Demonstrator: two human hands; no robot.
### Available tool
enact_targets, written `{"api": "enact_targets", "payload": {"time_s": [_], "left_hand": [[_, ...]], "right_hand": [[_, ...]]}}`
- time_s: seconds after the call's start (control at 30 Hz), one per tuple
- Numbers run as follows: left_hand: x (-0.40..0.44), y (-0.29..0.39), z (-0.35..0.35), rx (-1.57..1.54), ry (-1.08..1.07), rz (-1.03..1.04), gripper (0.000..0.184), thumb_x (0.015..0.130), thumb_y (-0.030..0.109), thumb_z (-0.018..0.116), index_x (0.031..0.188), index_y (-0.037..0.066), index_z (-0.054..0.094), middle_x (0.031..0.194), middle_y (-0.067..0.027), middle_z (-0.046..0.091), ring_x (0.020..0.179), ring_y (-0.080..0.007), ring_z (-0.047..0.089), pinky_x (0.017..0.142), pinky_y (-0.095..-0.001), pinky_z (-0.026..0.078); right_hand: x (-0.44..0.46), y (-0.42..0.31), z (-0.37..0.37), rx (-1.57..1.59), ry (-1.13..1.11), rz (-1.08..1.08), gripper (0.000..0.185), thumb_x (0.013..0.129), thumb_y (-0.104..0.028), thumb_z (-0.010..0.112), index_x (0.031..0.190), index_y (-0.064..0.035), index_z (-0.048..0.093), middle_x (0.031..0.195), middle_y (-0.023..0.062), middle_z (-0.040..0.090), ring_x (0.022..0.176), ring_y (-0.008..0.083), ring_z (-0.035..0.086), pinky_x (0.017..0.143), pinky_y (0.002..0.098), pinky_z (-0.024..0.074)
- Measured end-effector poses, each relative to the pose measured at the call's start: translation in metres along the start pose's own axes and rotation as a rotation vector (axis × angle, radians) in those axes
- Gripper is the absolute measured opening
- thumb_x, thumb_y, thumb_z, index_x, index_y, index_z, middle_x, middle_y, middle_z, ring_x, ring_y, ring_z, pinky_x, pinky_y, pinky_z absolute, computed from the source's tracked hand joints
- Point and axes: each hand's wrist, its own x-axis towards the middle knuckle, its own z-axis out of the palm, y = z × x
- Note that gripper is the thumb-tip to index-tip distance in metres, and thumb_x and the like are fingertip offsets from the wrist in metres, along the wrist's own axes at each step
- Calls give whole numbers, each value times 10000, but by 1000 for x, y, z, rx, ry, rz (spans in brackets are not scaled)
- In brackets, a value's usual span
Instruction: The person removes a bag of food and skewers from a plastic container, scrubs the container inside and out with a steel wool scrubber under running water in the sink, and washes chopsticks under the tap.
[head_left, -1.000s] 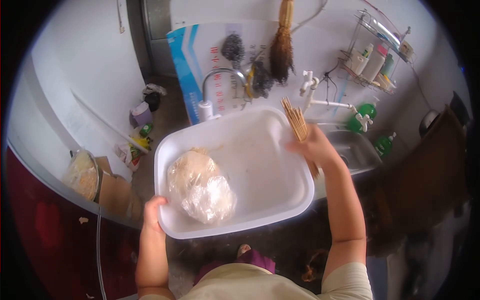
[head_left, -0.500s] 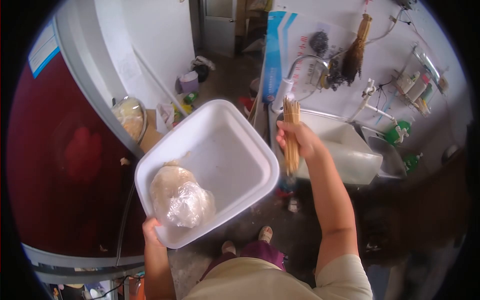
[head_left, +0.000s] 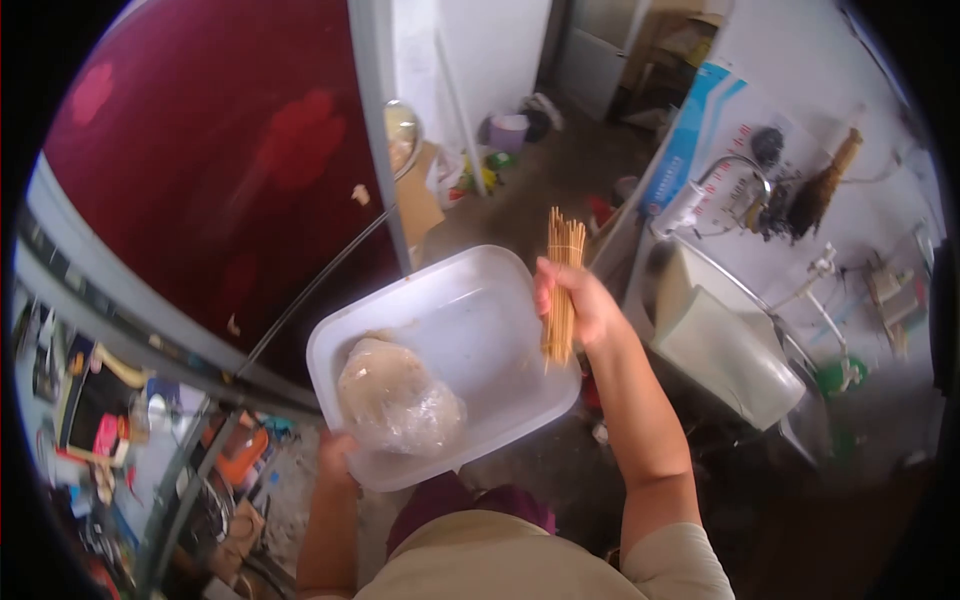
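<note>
The left hand (head_left: 338, 455) has its grip on the near-left corner of 1 white tub (head_left: 490, 335), probably because the plastic bag (head_left: 398, 398) inside weighs on that end. The right hand (head_left: 582, 300) clasps the sticks (head_left: 560, 325) mid-length, seemingly keeping them bundled.

tub (head_left: 490, 345) at centre is showing white, sticks (head_left: 561, 322) are showing tan, upper-left panel (head_left: 200, 170) is showing red blotches on maroon
</note>
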Motion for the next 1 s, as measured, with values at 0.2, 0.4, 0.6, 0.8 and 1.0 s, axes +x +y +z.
{"api": "enact_targets", "payload": {"time_s": [0.2, 0.4, 0.6, 0.8, 1.0], "left_hand": [[-94, -37, -9, -133, 148, -36, 566, 591, -6, 486, 1151, -83, 470, 1018, -175, 591, 879, -287, 617, 768, -377, 522], [-171, -33, -38, -148, 352, 92, 650, 504, -10, 441, 1151, -77, 459, 1008, -175, 586, 901, -312, 605, 793, -409, 514], [-235, -22, -114, -253, 522, 264, 663, 502, 2, 458, 1161, -71, 439, 986, -176, 581, 874, -324, 609, 770, -409, 527], [-308, -28, -238, -236, 801, 256, 640, 498, 5, 481, 1133, -73, 473, 973, -166, 584, 856, -315, 606, 750, -399, 529], [-396, 44, -298, -290, 801, 400, 568, 533, -14, 476, 1099, -70, 486, 888, -140, 568, 766, -270, 594, 657, -379, 522]], "right_hand": [[-14, 86, 18, 1, -4, 166, 176, 818, -144, 635, 753, -91, 480, 613, -2, 476, 543, 119, 473, 495, 255, 414], [-12, 164, 62, -90, -88, 312, 185, 814, -166, 643, 775, -104, 474, 605, -14, 448, 547, 113, 459, 502, 253, 395], [-30, 232, 144, -422, -158, -45, 182, 808, -110, 645, 813, -78, 466, 604, 5, 449, 508, 117, 470, 480, 258, 387], [-43, 373, 237, -931, -449, -558, 171, 824, -134, 621, 860, -47, 479, 642, 67, 548, 563, 202, 561, 518, 297, 440], [-55, 515, 335, -1746, -928, -769, 201, 726, -85, 595, 893, -64, 486, 787, 138, 586, 689, 333, 583, 589, 429, 454]]}}
